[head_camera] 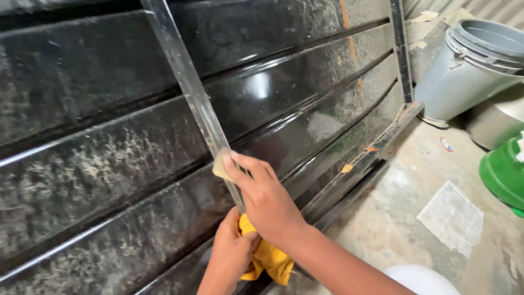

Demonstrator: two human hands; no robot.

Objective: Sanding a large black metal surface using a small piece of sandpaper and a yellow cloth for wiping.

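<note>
Right hand [266,199] presses a small pale sponge [221,165] under its fingertips against the slanted metal bar [188,82] of a dusty black ribbed gate [109,153]; fingers flat, not wrapped. Just below it, left hand [230,254] is closed on a bunched yellow cloth [268,258], held at the bar's foot. Well right of both hands: stacked grey buckets [469,60], a green tub [505,172], concrete floor [393,218].

light: soft daylight | glare: bright spot on black gate panel [261,86] | focus: mostly sharp | edges: slightly blurred
</note>
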